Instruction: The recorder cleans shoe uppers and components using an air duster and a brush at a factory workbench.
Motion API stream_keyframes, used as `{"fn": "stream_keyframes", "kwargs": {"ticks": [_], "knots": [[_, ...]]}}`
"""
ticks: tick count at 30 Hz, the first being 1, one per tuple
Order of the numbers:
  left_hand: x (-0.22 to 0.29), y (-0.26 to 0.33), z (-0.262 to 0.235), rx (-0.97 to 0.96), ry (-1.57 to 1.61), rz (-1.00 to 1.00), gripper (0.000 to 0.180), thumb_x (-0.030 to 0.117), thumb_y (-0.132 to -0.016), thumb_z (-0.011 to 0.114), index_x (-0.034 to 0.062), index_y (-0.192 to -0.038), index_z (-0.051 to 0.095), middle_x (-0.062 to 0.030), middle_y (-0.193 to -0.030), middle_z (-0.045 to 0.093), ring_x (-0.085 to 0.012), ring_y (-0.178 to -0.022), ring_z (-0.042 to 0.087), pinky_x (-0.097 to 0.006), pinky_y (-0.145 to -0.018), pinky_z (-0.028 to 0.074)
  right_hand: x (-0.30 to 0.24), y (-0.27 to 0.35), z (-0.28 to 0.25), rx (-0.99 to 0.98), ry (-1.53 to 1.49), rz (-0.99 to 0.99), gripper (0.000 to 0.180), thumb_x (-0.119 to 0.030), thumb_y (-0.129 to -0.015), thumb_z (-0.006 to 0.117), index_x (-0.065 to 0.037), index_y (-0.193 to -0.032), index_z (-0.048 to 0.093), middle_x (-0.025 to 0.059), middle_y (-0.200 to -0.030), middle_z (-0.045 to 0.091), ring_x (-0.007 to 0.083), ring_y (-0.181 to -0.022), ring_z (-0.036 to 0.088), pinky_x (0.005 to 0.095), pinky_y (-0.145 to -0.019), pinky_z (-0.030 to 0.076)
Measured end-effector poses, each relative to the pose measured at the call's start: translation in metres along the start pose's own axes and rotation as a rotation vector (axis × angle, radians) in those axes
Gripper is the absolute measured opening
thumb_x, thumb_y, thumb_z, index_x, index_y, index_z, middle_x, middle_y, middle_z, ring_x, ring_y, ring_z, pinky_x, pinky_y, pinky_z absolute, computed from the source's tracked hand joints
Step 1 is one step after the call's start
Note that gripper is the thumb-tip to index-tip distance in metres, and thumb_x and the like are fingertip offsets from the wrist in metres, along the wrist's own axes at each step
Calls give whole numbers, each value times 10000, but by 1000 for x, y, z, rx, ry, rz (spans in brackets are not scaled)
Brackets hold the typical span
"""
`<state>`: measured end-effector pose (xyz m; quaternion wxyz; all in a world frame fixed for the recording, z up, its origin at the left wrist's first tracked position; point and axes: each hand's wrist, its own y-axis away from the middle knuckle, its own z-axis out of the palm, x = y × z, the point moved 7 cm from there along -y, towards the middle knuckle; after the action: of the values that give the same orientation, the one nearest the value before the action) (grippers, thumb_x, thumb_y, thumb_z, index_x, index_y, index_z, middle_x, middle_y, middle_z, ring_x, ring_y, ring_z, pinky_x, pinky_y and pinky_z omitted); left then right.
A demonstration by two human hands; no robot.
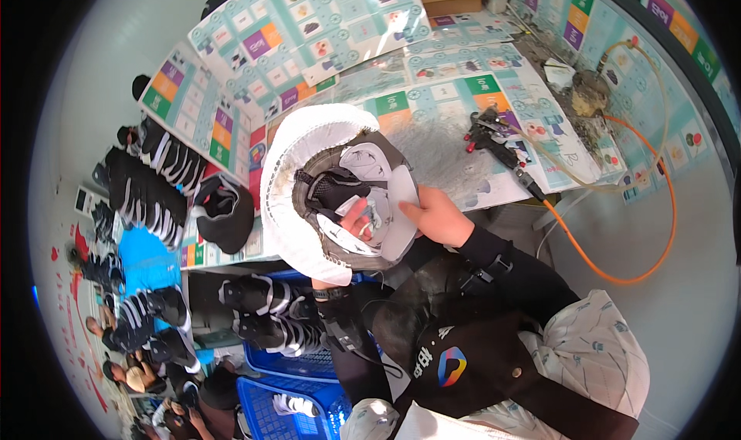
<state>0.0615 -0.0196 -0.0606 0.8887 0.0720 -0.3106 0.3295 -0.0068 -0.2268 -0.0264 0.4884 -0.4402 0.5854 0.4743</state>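
Observation:
A cap (332, 185) is held up with its dark inner side and pale patterned lining showing. A thick white textured part (282, 185) curves round its left side. My right hand (438, 216) is closed on a curved, pale, smooth strip (401, 212) at the cap's right edge, thumb on top. Fingers of my left hand (356, 219) show within the cap's opening; the rest of that hand is hidden by the cap. Left of the cap, a black cap (222, 212) rests at the table's edge.
On the printed worktable (432, 150) lies a black spray gun (498, 143) with an orange hose (610, 276) looping down right. Stacked black-and-white caps (147, 189) stand left. Blue baskets (297, 397) holding caps are below. Printed boards (309, 27) wall the table. Other people (135, 374) sit lower left.

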Motion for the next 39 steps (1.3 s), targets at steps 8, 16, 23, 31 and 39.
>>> {"fn": "stream_keyframes", "kwargs": {"ticks": [8, 16, 23, 31, 39], "knots": [[69, -91, 11, 687, -789, 693, 452, 25, -1007, 624, 22, -1436, 480, -147, -1248, 657, -188, -1074, 671, -302, -916, 554, 37, 4, 0, 68, -720, 171, 377, -66, -1008, 546, 136, -1325, 520, 247, -1233, 653, 368, -885, 756, 430, -757, 676], [105, -181, -103, 601, -1368, 211, 267, 163, -1005, 649, -56, -1135, 728, -138, -993, 754, -197, -935, 682, -310, -890, 522, 4, -11, -52, -373, 301, 233, 416, -215, -961, 645, 73, -1245, 545, 227, -1137, 694, 337, -896, 763, 385, -645, 600], [103, -218, -121, 622, -1302, 114, 248, 183, -986, 712, -33, -1097, 762, -88, -929, 765, -164, -809, 675, -307, -780, 544, 24, -46, -210, 556, 1296, -52, 434, -129, -760, 755, 54, -1126, 611, 208, -1189, 586, 391, -1145, 570, 491, -910, 545], [102, -228, -75, 605, -1286, 117, 209, 134, -952, 682, -28, -1030, 787, -103, -920, 778, -180, -825, 702, -304, -796, 545, 9, -56, -230, 672, 1253, -84, 341, -37, -770, 658, 67, -1090, 601, 252, -1086, 631, 446, -1057, 626, 512, -864, 529], [102, -238, -80, 550, -1340, 85, 180, 118, -894, 720, -25, -979, 790, -87, -850, 759, -177, -722, 688, -307, -704, 554, -33, -4, -138, -56, 125, 55, 631, -103, -782, 686, 44, -1389, 595, 166, -936, 730, 242, -650, 709, 338, -521, 582]]}}
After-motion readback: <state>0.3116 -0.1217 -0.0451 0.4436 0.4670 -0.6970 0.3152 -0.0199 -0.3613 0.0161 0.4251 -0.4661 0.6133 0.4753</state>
